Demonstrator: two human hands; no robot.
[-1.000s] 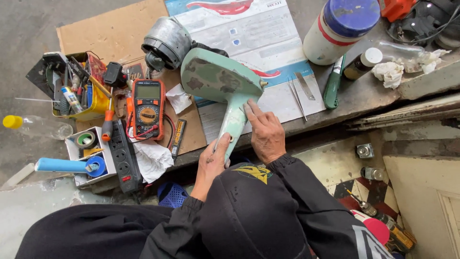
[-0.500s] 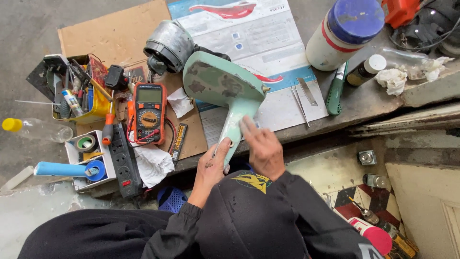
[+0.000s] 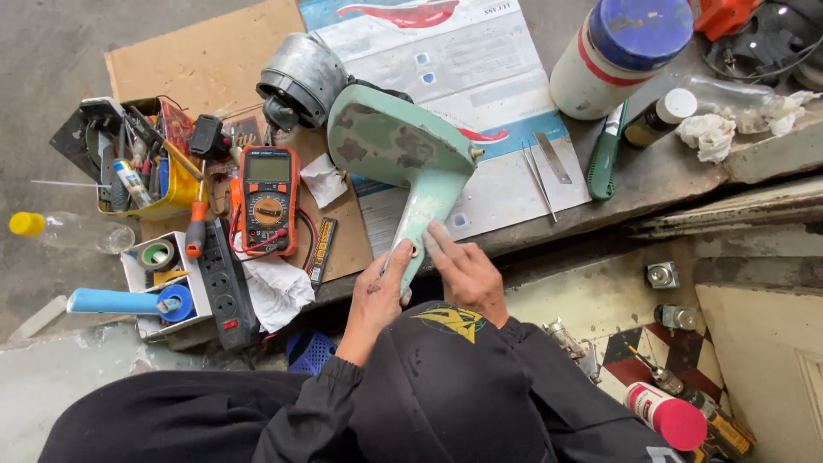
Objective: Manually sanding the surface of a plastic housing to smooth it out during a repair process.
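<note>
- The left hand [image 3: 377, 287] grips the narrow lower end of a pale green fan housing [image 3: 403, 159], its fingers wrapped round the stem from the left side
- The right hand [image 3: 463, 270] presses against the same stem from the right, fingers laid flat on it and touching the green surface
- The fan housing lies tilted on the counter [image 3: 651, 176], its wide rounded part up over a printed paper sheet [image 3: 480, 77] and its narrow end pointing down toward the person
- A grey metal motor [image 3: 300, 81] sits just beside the top left of the housing, on a piece of brown cardboard [image 3: 197, 60]
- An orange and black multimeter [image 3: 267, 197] lies on the cardboard to the left of the hands, with a crumpled white paper [image 3: 274, 291] below it
- A black power strip [image 3: 225, 287] lies near the multimeter, touching a small white box [image 3: 163, 279] that holds tape rolls
- A yellow tray [image 3: 150, 167] full of small tools sits at the far left
- A green-handled screwdriver [image 3: 604, 154] and tweezers [image 3: 538, 180] lie to the right of the housing
- A white jar with a blue lid [image 3: 621, 51] stands at the upper right, well apart from the hands
- A spray can with a red cap [image 3: 664, 416] lies on the floor at the lower right
</note>
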